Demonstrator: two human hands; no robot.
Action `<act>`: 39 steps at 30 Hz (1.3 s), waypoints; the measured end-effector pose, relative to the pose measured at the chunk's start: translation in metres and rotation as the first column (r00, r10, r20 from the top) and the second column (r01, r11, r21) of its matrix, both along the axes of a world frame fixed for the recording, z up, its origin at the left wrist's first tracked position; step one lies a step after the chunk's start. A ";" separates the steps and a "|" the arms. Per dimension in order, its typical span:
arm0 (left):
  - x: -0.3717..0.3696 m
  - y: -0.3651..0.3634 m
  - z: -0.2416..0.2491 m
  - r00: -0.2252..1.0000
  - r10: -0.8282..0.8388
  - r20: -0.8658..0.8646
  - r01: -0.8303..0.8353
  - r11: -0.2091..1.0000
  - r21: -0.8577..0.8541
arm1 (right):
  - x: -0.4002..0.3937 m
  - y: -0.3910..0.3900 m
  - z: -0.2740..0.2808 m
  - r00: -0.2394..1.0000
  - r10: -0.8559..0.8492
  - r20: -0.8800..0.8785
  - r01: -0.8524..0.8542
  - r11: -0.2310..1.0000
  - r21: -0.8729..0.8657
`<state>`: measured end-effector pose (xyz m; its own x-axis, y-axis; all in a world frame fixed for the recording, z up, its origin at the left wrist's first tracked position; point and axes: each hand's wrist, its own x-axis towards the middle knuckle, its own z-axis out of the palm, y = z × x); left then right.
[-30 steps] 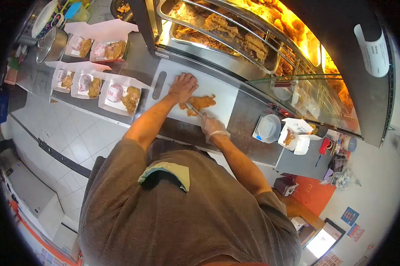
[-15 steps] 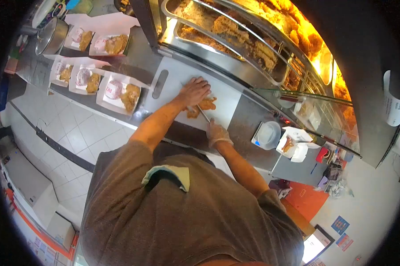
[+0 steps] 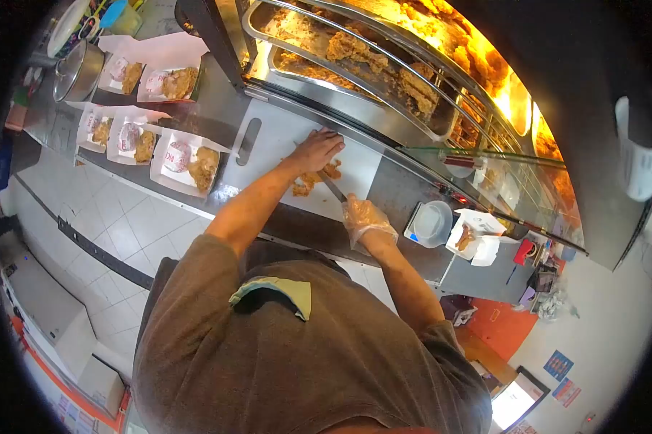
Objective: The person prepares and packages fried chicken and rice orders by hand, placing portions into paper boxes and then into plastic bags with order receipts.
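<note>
A white cutting board [image 3: 268, 148] lies on the counter in front of me, with pieces of fried chicken [image 3: 304, 186] on it. My right hand [image 3: 366, 220], in a clear plastic glove, is closed round the handle of a knife [image 3: 331, 185]. The blade slants up and left across the chicken toward my other hand. My left hand [image 3: 317, 152] appears bare and lies palm down over the far end of the blade and the chicken, fingers stretched out. What is under that palm is hidden.
Left of the board stand several open cardboard boxes [image 3: 165, 172] with chicken and wrapped items. A metal pot [image 3: 86, 72] is farther left. A heated display case [image 3: 413, 123] with fried chicken borders the board's far side. A plastic tub [image 3: 433, 223] and an open box [image 3: 470, 235] stand right.
My right hand and the knife handle have shifted slightly, and more of the gloved hand's back shows. My left hand stays over the chicken. The whole view has moved a little to the left.
</note>
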<state>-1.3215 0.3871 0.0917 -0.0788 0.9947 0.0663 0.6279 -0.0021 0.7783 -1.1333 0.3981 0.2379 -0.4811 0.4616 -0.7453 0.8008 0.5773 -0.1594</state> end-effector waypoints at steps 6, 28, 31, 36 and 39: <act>-0.027 -0.012 -0.001 0.998 0.037 -0.044 -0.041 0.993 -0.113 | -0.017 -0.014 -0.033 1.000 0.004 -0.028 -0.003 1.000 0.027; -0.006 0.005 -0.015 0.999 0.027 0.038 -0.029 0.998 0.058 | -0.013 -0.005 -0.009 0.993 -0.114 0.041 0.112 0.992 0.066; -0.008 0.008 -0.003 1.000 -0.017 -0.023 0.015 0.998 -0.055 | -0.004 -0.011 -0.049 0.992 -0.114 0.049 0.110 0.991 0.073; -0.011 0.010 -0.001 0.964 -0.146 -0.224 0.116 0.984 -0.138 | -0.001 -0.022 -0.112 0.977 -0.195 -0.086 0.203 0.975 0.087; -0.016 0.014 0.012 0.959 -0.129 -0.252 0.070 0.971 -0.230 | 0.002 -0.019 -0.096 0.963 -0.184 -0.197 0.207 0.974 0.098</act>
